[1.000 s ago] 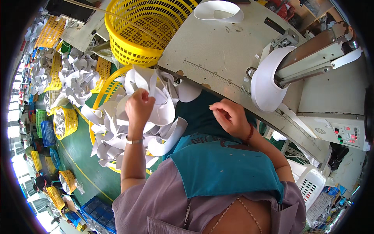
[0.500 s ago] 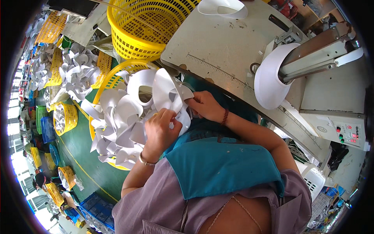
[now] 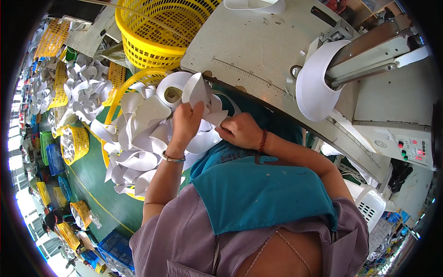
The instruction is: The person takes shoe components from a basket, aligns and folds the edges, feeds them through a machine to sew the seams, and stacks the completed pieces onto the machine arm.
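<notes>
My left hand [image 3: 185,123] grips a white curved fabric piece [image 3: 196,90] lifted out of a heap of similar white pieces [image 3: 138,138] piled in a yellow basket [image 3: 115,99] at my left. My right hand [image 3: 241,130], with a red bead bracelet on its wrist, pinches the edge of the same bundle of white pieces just under the grey machine table [image 3: 258,51]. A teal apron [image 3: 258,189] covers my lap below both hands.
A second yellow basket [image 3: 157,32] stands on the far edge of the table. A white curved piece [image 3: 316,85] sits on the sewing machine arm at right, beside a control panel [image 3: 413,150]. More baskets of white pieces [image 3: 74,87] line the green floor at left.
My left hand pulled down from the basket pile toward my lap with white pieces. My right hand moved left from the table edge and met the bundle.
</notes>
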A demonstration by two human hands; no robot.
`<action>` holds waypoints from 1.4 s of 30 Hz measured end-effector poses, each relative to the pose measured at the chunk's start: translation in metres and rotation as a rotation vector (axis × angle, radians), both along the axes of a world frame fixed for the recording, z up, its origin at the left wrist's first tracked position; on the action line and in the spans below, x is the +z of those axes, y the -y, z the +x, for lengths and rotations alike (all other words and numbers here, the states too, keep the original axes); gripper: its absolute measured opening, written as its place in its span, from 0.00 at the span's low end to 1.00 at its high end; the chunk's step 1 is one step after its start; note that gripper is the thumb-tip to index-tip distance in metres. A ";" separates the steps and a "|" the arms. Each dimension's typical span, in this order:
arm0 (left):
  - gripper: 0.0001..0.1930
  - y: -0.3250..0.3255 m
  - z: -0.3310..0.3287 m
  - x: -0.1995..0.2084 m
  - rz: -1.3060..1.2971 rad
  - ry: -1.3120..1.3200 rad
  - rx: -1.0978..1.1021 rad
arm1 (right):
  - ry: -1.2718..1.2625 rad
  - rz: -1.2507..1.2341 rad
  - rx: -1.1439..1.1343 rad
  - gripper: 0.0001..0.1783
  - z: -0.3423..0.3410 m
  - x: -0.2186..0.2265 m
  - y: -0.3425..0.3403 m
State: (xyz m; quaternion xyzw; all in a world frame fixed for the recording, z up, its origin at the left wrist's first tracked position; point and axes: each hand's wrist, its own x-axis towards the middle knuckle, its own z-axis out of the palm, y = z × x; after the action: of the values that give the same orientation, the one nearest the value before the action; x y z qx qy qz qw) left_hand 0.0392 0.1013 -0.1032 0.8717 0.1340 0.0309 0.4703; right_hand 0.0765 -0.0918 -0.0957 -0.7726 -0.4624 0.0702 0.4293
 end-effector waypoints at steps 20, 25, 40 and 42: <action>0.21 -0.019 0.024 0.053 0.673 -0.195 -0.088 | -0.288 0.290 -0.438 0.05 -0.008 0.077 0.148; 0.20 0.026 0.030 0.124 0.229 0.082 -0.237 | 0.206 0.416 -0.392 0.09 0.002 0.110 0.132; 0.11 0.153 0.092 0.219 -0.992 -0.122 -0.946 | -0.650 0.795 -0.325 0.11 0.026 0.170 0.172; 0.09 0.158 0.100 0.220 -0.947 -0.016 -0.926 | -1.013 0.966 -0.286 0.15 0.029 0.184 0.170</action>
State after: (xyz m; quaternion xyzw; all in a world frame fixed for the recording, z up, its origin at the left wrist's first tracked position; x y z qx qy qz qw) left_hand 0.1390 -0.0572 0.1165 0.5386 -0.2519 -0.2432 0.7663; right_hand 0.1052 -0.2623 0.0885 -0.4216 -0.0798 0.1508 0.8906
